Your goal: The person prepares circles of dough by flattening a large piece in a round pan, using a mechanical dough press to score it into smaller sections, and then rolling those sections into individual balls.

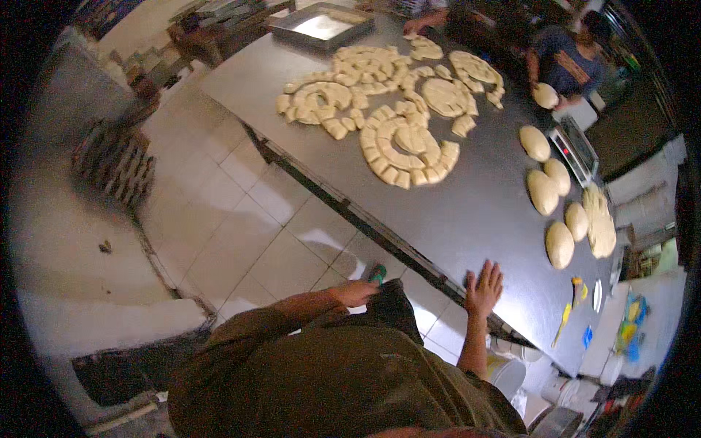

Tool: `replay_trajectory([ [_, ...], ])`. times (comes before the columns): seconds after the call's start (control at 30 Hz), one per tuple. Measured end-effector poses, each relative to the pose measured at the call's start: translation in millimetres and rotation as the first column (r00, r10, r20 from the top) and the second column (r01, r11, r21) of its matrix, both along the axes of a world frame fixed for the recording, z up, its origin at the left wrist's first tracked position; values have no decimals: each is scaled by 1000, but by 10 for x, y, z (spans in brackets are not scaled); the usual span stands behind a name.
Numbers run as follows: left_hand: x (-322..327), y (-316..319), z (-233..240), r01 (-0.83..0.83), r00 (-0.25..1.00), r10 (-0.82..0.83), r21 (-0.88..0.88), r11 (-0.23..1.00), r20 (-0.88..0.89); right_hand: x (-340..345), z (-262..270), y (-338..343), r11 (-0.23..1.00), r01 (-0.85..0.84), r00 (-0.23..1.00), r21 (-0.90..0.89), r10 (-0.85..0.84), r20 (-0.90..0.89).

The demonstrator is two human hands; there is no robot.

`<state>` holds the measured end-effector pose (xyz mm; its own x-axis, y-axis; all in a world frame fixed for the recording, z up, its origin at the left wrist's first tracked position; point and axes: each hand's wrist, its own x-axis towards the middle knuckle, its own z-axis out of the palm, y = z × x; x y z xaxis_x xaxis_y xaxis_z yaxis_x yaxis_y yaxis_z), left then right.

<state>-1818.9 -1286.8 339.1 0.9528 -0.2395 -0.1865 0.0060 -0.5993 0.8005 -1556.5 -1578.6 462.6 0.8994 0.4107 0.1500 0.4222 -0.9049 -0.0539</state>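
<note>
My right hand [484,289] is over the near edge of the metal worktable [416,216], palm down and fingers apart, holding nothing. Whether it presses on the top is hard to tell. Down by my dark trousers is my left hand [356,294]; its fingers are partly hidden, so I cannot see if they grip anything. Farther across the table lie cut dough pieces in rings and coils [408,145]. Several smooth oval dough lumps [543,191] sit to the right, beside a longer, rough-surfaced dough piece [599,222].
A digital scale [572,150] stands at the far right. Behind it a person [572,63] holds a dough lump [546,96]. Another person's hand [419,24] is by the far dough. A metal tray [323,24] rests at the table's far left; yellow-handled tools [563,320] lie right. Buckets [506,375] stand below.
</note>
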Motion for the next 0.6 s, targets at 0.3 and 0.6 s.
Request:
replay_trajectory([
  [0.3,-4295,2161,-359,-599,210,900,678,427,-381,-38,338,1634,875,-438,854,207,477,-209],
  [0.6,-4100,1914,-27,-875,-434,813,397,-278,-387,-793,286,5270,588,-808,561,36,787,-256],
])
